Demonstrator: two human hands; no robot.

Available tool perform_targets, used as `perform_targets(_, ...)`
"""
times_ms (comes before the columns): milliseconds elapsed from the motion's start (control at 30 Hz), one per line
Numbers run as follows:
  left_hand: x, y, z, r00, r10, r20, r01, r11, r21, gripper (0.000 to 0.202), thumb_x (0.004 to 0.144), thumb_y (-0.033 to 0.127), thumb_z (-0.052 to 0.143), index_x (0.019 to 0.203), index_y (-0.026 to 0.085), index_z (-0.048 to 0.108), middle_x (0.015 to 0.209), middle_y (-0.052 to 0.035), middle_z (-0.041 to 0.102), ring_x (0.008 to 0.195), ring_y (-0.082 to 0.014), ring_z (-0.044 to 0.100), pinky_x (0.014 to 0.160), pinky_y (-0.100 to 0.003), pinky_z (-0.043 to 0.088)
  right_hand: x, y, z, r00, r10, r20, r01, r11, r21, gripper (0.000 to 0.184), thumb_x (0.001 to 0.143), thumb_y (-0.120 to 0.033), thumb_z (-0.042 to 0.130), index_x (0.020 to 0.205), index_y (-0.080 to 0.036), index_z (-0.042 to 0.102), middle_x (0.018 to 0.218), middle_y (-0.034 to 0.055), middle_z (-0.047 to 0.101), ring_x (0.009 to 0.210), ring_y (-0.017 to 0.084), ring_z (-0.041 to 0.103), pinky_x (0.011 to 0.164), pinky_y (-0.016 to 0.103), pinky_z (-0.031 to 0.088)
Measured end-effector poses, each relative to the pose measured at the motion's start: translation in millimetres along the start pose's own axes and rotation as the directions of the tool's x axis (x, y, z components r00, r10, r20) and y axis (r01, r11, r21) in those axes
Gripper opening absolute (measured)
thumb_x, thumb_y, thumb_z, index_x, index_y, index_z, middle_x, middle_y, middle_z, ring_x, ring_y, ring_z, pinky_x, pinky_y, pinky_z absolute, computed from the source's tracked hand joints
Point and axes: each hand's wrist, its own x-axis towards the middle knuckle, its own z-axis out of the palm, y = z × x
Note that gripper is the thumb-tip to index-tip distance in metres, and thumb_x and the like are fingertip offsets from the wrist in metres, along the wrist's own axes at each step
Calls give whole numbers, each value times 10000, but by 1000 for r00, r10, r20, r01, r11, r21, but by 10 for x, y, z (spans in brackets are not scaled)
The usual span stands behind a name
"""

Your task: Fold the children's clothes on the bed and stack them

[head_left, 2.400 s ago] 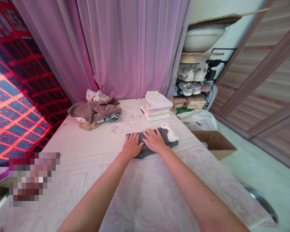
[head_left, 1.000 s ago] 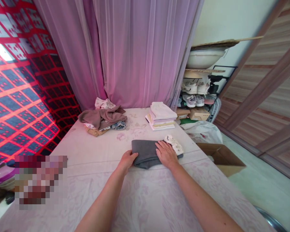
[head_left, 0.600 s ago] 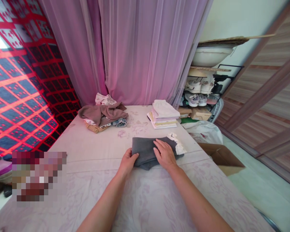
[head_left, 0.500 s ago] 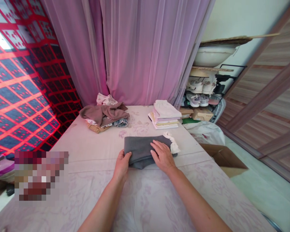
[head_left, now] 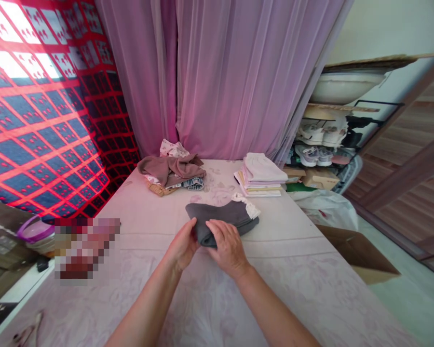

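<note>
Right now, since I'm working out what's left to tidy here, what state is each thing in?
Grey garment: folded, white lace at one end
Left hand: gripping the garment's near end
Right hand: resting on the fold, fingers bent
Pale clothes stack: folded, piled
Brown garment: crumpled in a heap
Cardboard box: open

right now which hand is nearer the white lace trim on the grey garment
Right. The right hand lies on the grey folded garment, closer to the white lace trim; the left hand touches the garment's left end, farther away.
</note>
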Motion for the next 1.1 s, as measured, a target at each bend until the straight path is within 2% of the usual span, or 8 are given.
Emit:
perform_targets(167,93,298,-130,964,262,-43,-231,910,345,414,700,398,728,1045,198,617,1168,-88,624,970,-192,609,813,-301,498,299,170,-403,977,206,-60,-189,958,217,284,812,-258,548,1079,-219,638,1013,68,701,933,215,640,834,320,487)
perform_targets(267,127,412,-69,924,363,119,-377,813,444,466,662,357,769,1082,206,634,1218,-85,614,1057,-213,573,917,-328,444,539,286,-771,961,276,-31,-242,886,396,263,798,-319,582,1031,-212,641,902,27,703,840,191,644,763,288,506)
perform_targets(433,97,592,273,840,367,400,-499,812,304,410,675,432,761,974,170,662,1003,-60,701,979,-213,603,941,-352,421,920,484,-1154,962,267,46,-241,766,596,284,783,-361,621,1008,-190,654,905,9,697,850,178,631,790,319,508)
perform_targets(633,337,1035,629,866,357,349,-457,849,267,523,594,472,804,996,165,672,1005,-70,710,981,-235,606,885,-346,439,1463,748,-1150,963,171,206,-267,683,680,315,768,-372,637,1015,-177,644,954,21,705,874,171,635,823,346,514)
perform_targets(733,477,1351,799,871,380,311,-459,855,243,502,578,451,813,967,168,671,897,-38,713,868,-196,628,823,-324,460,1778,808,-1216,979,156,130,-203,752,627,242,758,-287,625,967,-166,610,880,9,690,816,143,623,782,308,517)
perform_targets(833,463,1595,933,817,435,378,-529,826,194,470,619,430,790,996,181,664,855,-9,705,784,-162,630,779,-309,475,1927,782,-1386,990,142,-1,-115,808,578,262,747,-218,611,1002,-180,564,869,-13,649,814,122,595,781,269,493)
perform_targets(967,274,1478,880,748,436,501,-605,758,244,457,641,432,780,997,161,685,893,-28,712,830,-183,631,810,-318,478,1548,716,-1372,985,86,-147,-17,910,414,296,735,-164,595,1026,-208,566,983,15,654,931,165,594,867,312,455)
perform_targets(1100,129,689,457,840,335,428,-518,731,444,434,591,449,807,912,171,715,905,-25,718,911,-224,616,854,-314,460,557,734,-819,990,-6,-142,29,986,167,379,646,-37,489,967,-227,561,1093,60,670,1060,221,587,932,397,425)
